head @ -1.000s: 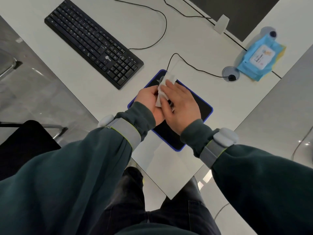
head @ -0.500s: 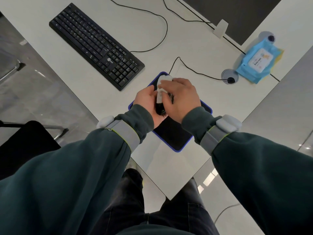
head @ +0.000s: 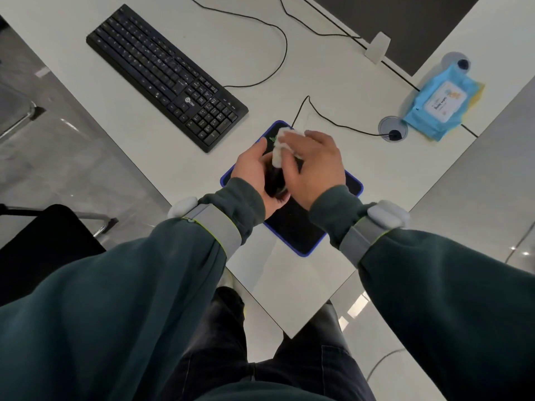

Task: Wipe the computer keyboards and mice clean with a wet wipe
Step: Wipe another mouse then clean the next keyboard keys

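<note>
Over the black, blue-edged mouse pad [head: 292,230], my left hand [head: 254,172] grips a black mouse [head: 275,180], of which only a dark sliver shows between my palms. My right hand [head: 312,166] holds a crumpled white wet wipe [head: 282,140] and presses it against the front of the mouse. The mouse cable [head: 333,123] runs from under the wipe to a round desk grommet [head: 392,130]. A black keyboard [head: 166,76] lies diagonally at the upper left, untouched.
A blue wet-wipe pack [head: 443,104] lies at the right by the grommet. A dark monitor [head: 405,21] and its pale stand foot [head: 377,47] are at the top. The white desk [head: 289,285] ends in a corner near my legs. A black chair [head: 43,244] stands left.
My right hand curled over and drew the wipe along the mouse, exposing its dark rear. My left hand kept its grip on the mouse.
</note>
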